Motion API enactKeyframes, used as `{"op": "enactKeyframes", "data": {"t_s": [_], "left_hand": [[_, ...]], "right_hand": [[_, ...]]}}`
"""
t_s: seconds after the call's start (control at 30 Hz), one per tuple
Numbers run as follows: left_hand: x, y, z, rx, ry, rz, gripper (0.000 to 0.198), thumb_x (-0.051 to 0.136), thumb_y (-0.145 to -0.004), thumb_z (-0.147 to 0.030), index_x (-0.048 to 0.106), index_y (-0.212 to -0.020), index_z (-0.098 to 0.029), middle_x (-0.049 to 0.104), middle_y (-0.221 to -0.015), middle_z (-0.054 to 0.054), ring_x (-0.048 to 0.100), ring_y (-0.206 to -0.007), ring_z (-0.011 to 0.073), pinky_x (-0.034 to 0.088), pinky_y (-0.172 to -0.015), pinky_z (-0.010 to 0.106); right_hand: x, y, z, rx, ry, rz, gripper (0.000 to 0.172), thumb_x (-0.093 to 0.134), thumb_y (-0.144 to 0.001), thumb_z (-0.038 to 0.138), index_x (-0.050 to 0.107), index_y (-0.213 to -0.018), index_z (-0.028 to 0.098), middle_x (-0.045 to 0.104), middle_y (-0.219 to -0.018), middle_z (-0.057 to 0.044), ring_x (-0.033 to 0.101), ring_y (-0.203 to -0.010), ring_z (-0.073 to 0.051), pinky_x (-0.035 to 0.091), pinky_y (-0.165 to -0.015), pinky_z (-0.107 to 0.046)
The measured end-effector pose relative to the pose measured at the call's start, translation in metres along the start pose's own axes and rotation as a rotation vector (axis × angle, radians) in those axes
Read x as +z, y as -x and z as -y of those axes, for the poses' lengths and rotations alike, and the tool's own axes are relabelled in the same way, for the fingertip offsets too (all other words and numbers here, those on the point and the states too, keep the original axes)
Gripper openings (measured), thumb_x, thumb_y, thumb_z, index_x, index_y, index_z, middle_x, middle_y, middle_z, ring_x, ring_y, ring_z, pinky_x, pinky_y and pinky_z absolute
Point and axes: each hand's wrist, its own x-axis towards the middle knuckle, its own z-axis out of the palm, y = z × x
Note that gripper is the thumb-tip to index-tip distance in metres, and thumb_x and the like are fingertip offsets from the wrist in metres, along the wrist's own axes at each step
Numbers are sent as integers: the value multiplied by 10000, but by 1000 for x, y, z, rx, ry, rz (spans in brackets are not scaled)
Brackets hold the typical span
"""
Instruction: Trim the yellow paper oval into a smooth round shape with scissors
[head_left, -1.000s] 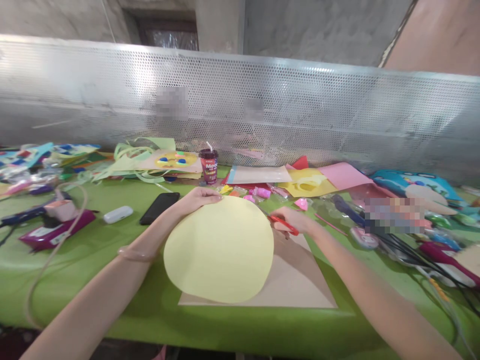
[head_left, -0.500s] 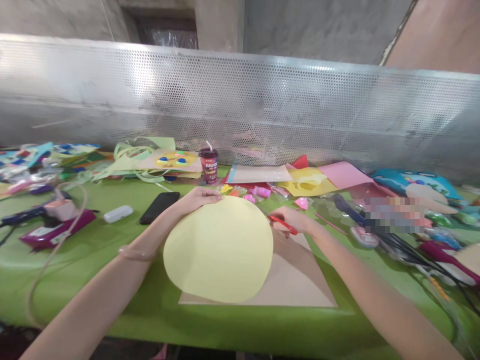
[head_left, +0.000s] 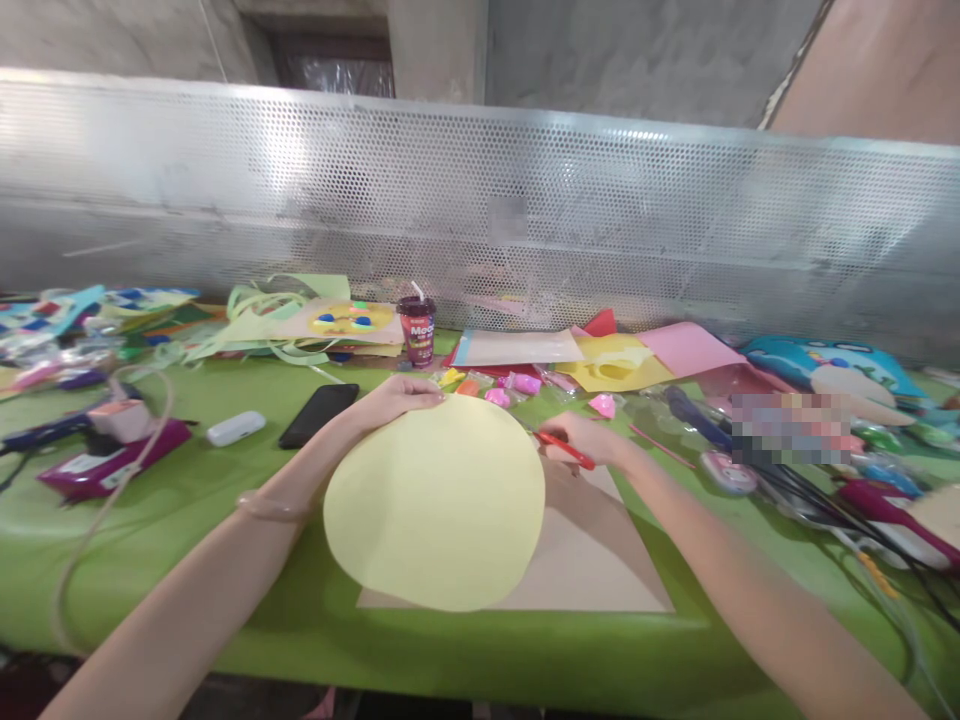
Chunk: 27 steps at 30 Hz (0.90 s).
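Observation:
A large, roughly round sheet of pale yellow paper [head_left: 439, 505] is pinched at its upper left edge by my left hand [head_left: 403, 398]. Red scissors [head_left: 568, 450] are in my right hand [head_left: 581, 440], beside the paper's upper right edge, with the fingers wrapped round the handles. Beneath the yellow paper lies a pale beige sheet [head_left: 592, 560], which shows at the right and along the bottom. How far apart the scissor blades are is too small to tell.
A black phone [head_left: 319, 416] and a white case [head_left: 236, 429] lie left of my left hand. Behind stand a lidded cup [head_left: 417, 335], coloured papers [head_left: 690, 348] and pink clay packs [head_left: 521, 384]. Dark cables [head_left: 802, 485] run along the right, and a perforated metal panel [head_left: 450, 200] rises behind.
The yellow paper has shifted very slightly left and down at its lower edge. Both hands keep their places, with the scissors still in my right hand.

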Motion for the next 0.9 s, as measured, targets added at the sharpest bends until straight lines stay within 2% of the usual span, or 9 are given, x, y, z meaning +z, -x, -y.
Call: {"op": "enactKeyframes", "data": {"t_s": [0.57, 0.77, 0.9], "left_hand": [[1, 2, -3, -34, 8, 38, 296, 656, -671, -395, 674, -839, -151, 679, -796, 36, 612, -682, 169, 469, -621, 246], [2, 3, -4, -36, 13, 38, 281, 658, -672, -376, 671, -840, -152, 681, -794, 36, 611, -670, 163, 466, -614, 237], [1, 2, -4, -39, 6, 46, 273, 656, -671, -375, 672, -832, -156, 680, -798, 35, 609, -672, 161, 467, -628, 243]], "right_hand": [[1, -3, -3, 10, 54, 8, 62, 413, -607, 159, 373, -569, 188, 439, -491, 59, 461, -374, -83, 335, -355, -184], [1, -2, -2, -48, 132, -13, 61, 429, -614, 161, 394, -566, 177, 441, -502, 57, 372, -368, -53, 278, -363, -175], [0, -1, 0, -19, 146, -17, 75, 429, -620, 166, 395, -553, 177, 441, -487, 56, 361, -373, -55, 276, -376, -179]]}}
